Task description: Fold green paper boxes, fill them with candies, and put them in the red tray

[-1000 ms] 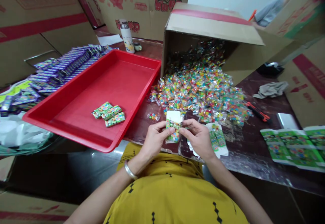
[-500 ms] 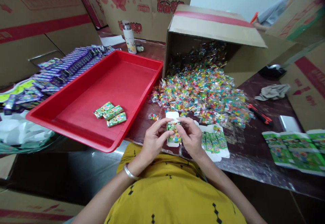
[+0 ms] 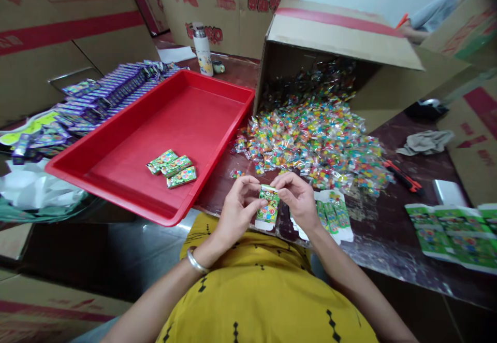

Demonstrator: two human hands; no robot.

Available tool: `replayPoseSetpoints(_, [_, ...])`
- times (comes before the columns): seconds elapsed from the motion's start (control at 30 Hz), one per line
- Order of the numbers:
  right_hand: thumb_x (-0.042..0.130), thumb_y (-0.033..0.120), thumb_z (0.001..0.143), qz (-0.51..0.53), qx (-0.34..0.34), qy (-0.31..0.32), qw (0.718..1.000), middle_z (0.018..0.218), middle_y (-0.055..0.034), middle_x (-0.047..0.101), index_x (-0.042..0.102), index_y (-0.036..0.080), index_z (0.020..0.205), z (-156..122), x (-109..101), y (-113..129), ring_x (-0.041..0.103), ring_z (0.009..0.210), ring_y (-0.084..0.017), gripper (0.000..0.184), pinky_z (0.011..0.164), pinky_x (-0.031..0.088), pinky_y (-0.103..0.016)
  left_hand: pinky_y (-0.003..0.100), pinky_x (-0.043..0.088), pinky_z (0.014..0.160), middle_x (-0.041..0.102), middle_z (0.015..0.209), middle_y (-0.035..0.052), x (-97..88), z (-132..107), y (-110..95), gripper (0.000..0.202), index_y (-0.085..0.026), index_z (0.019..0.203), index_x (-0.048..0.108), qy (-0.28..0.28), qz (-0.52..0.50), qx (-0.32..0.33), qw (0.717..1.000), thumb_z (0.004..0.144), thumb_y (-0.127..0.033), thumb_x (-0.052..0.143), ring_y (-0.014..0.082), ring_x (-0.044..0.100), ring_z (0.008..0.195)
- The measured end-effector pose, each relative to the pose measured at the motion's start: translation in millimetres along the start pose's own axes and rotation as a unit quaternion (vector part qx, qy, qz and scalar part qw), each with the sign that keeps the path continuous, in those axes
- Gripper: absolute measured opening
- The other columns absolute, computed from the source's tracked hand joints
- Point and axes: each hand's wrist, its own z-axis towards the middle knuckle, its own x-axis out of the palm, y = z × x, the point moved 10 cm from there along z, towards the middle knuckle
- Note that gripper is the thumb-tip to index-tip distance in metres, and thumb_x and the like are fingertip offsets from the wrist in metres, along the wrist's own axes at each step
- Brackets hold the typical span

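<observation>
A small green candy box point(image 3: 267, 205) is upright between my hands at the table's front edge, its white bottom flap hanging open. My left hand point(image 3: 243, 203) grips its left side with thumb and fingers. At the top edge, my right hand point(image 3: 297, 198) pinches the folded-down top flap. Beside my right hand lie flat green cartons point(image 3: 334, 213), partly behind it. A heap of clear candy packets point(image 3: 310, 141) spreads just beyond my hands, with one packet point(image 3: 237, 174) apart from it. Three filled-looking green boxes point(image 3: 176, 167) rest in the red tray point(image 3: 155, 211).
A cardboard box point(image 3: 341, 32) on its side holds more packets. Purple boxes point(image 3: 120, 89) are stacked left. A bottle point(image 3: 203, 50) stands behind the tray. Right are a red-black cutter point(image 3: 404, 177), a cloth point(image 3: 425, 142) and green carton sheets point(image 3: 454, 234). Another person's arm point(image 3: 430, 14) shows at back right.
The white top flap, upright before, is now folded down on the small box. My right fingers have moved to its top edge. The view has shifted slightly.
</observation>
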Motion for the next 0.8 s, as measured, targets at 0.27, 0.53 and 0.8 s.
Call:
replayPoseSetpoints(0.27, [0.079, 0.039, 0.076, -0.032, 0.111, 0.078, 0.990, 0.077, -0.0026, 0.067, 0.066, 0.018, 0.074, 14, -1, -14, 0.061, 0.072, -0.016, 0.024, 0.069, 0.050, -0.030, 0.026, 0.056, 0.076, 0.061, 0.099, 0.0017, -0.9, -5, -4, 0.042, -0.024, 0.115, 0.052, 0.024, 0.050, 0.008, 0.998, 0.079, -0.021, 0.073, 0.0152, 0.066, 0.087])
replayPoseSetpoints(0.53, [0.067, 0.035, 0.088, -0.134, -0.018, 0.085, 0.987, 0.096, -0.0055, 0.068, 0.068, 0.022, 0.086, 5, 7, 14, 0.063, 0.090, -0.020, 0.013, 0.076, 0.052, -0.033, 0.019, 0.051, 0.057, 0.068, 0.106, 0.0039, -4.7, -6, 2, 0.044, -0.026, 0.126, 0.060, 0.020, 0.033, -0.029, 0.999, 0.083, -0.026, 0.070, 0.0124, 0.064, 0.074])
replayPoseSetpoints(0.8, [0.071, 0.039, 0.084, -0.052, 0.091, 0.139, 0.985, 0.090, -0.0019, 0.069, 0.064, 0.023, 0.098, -7, 17, -28, 0.066, 0.077, -0.017, 0.022, 0.069, 0.054, -0.029, 0.022, 0.054, 0.067, 0.068, 0.103, 0.0029, -9.6, -8, 15, 0.034, -0.022, 0.114, 0.064, 0.008, 0.008, -0.057, 0.998, 0.080, -0.023, 0.071, 0.0128, 0.065, 0.075])
